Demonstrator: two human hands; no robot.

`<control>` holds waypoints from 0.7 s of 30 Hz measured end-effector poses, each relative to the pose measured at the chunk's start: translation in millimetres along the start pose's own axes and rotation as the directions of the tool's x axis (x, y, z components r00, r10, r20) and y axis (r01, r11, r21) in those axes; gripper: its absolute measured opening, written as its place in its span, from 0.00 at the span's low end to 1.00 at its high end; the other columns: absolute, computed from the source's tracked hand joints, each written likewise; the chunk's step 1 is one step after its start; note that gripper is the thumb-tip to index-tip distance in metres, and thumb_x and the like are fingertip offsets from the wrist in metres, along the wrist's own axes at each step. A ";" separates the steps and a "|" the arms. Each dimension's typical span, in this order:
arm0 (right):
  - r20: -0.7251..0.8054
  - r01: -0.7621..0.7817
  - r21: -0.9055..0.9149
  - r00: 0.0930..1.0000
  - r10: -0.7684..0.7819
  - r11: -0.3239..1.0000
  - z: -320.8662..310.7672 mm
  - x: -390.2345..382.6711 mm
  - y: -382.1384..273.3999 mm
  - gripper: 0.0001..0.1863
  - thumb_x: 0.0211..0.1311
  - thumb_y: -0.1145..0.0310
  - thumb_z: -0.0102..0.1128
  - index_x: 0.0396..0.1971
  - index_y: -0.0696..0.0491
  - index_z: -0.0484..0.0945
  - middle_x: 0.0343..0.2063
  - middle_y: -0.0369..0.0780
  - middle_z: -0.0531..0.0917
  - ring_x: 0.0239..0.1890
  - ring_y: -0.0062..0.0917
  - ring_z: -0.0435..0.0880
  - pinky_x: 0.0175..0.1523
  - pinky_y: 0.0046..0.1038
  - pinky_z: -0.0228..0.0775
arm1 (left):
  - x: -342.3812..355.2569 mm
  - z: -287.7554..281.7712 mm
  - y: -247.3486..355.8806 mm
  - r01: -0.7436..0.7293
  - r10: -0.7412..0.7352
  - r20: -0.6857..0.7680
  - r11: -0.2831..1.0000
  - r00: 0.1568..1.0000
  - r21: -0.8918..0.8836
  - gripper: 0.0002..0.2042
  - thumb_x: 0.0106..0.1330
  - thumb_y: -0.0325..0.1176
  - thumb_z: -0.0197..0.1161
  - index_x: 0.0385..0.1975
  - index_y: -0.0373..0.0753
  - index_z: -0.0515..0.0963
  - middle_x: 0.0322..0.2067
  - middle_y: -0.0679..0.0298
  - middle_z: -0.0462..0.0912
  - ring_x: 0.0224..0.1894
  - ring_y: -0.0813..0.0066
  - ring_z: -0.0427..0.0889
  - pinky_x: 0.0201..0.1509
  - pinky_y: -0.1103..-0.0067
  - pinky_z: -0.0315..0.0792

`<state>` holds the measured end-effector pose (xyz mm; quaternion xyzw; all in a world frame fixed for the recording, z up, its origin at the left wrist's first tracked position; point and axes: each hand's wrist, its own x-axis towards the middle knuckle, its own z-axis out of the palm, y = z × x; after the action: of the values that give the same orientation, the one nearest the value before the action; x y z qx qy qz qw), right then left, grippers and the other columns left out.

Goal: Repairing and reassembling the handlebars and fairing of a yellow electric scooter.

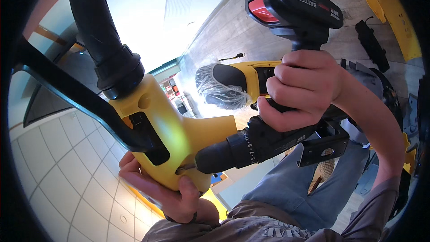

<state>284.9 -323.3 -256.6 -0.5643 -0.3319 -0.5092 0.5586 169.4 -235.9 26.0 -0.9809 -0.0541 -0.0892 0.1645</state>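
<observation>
A yellow handlebar housing (163,127) fills the left of the view. It carries a black rubber grip (94,15) and a black brake lever (85,92). My left hand (168,197) is closed around the lower end of the housing, the thumb beside a round recess. In my right hand (307,87) is a black cordless drill (264,145), gripped by its handle and turned with its battery (295,9) upward. The drill's bit (186,167) points left, its tip at the recess in the housing; how deep it sits is hidden.
Behind the drill is a yellow-and-black body with a plastic-wrapped seat (224,85). A black bracket with a hole (322,145) is just below the drill. Yellow panels (398,24) and a black elongated part (371,45) lie on the wood-look floor (224,31).
</observation>
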 end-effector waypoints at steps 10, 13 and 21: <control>-0.047 0.011 0.010 0.999 -0.011 1.000 6.4 -2.0 -0.3 0.14 0.41 0.71 0.63 0.33 0.43 0.77 0.21 0.29 0.71 0.24 0.15 0.74 0.31 0.17 0.70 | -0.3 -2.0 -2.7 -0.021 0.020 0.024 0.999 1.000 0.029 0.34 0.56 0.58 0.57 0.51 0.37 0.57 0.46 0.56 0.61 0.48 0.69 0.72 0.44 0.74 0.72; -0.030 0.033 0.019 0.999 -0.033 0.999 8.6 -2.6 2.1 0.15 0.42 0.71 0.63 0.34 0.43 0.75 0.21 0.30 0.74 0.22 0.18 0.75 0.30 0.18 0.69 | 0.3 0.8 -0.2 -0.016 0.016 0.007 1.000 1.000 -0.004 0.33 0.56 0.57 0.57 0.50 0.37 0.57 0.46 0.56 0.62 0.47 0.68 0.72 0.43 0.73 0.72; -0.060 0.093 -0.081 0.993 -0.098 0.992 6.6 8.4 9.5 0.14 0.43 0.71 0.62 0.34 0.43 0.74 0.21 0.30 0.74 0.23 0.18 0.76 0.31 0.19 0.70 | 0.0 -2.5 0.4 0.012 -0.012 0.036 1.000 0.999 -0.014 0.33 0.53 0.51 0.59 0.53 0.36 0.57 0.45 0.57 0.62 0.50 0.69 0.72 0.50 0.75 0.75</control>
<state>297.3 -320.0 -250.5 -0.5528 -0.3203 -0.5658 0.5213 169.1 -237.0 28.2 -0.9831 -0.0623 -0.0730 0.1562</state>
